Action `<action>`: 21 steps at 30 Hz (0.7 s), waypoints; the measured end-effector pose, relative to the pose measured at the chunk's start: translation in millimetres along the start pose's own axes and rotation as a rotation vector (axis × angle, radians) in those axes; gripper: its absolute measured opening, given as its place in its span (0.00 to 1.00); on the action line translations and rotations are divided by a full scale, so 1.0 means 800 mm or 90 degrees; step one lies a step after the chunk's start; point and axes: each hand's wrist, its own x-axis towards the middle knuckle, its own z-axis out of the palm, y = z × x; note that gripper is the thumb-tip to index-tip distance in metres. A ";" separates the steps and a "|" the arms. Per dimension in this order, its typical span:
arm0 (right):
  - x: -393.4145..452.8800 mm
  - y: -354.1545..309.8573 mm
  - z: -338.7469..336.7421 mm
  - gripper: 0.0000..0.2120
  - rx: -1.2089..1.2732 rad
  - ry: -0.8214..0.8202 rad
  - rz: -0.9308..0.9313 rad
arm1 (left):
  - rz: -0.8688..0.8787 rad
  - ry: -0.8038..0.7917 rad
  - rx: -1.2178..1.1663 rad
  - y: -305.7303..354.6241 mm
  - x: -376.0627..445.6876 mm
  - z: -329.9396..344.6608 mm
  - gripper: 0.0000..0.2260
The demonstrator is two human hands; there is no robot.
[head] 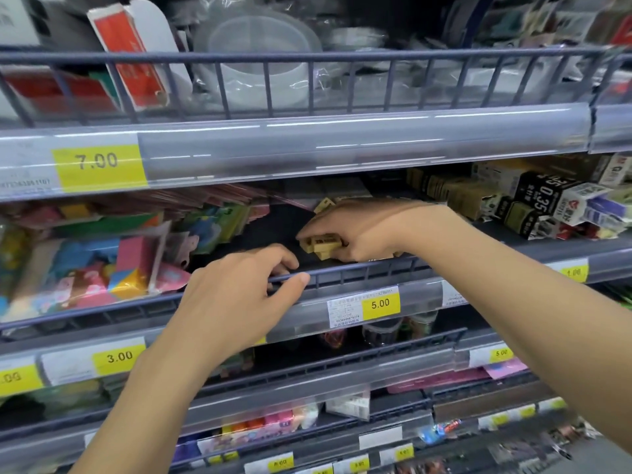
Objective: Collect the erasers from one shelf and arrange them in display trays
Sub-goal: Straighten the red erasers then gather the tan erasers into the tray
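Several tan erasers (pixel 322 247) are bunched together on the dark middle shelf (pixel 263 230), and my right hand (pixel 355 230) is closed over them from above. One more tan eraser (pixel 324 204) pokes up behind that hand. My left hand (pixel 239 289) grips the shelf's grey wire front rail (pixel 345 266), thumb over the bar and fingers curled behind it. No display tray is in view.
Colourful packaged erasers (pixel 102 265) fill the shelf's left side, and dark and white boxes (pixel 533 200) are piled on the right. Clear plastic containers (pixel 260 56) stand on the shelf above. Lower shelves hold more packets, with yellow price tags (pixel 380 304) along the edges.
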 end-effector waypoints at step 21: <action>-0.003 -0.030 0.002 0.32 0.415 0.281 0.029 | -0.182 -0.073 -0.418 0.011 0.051 -0.015 0.20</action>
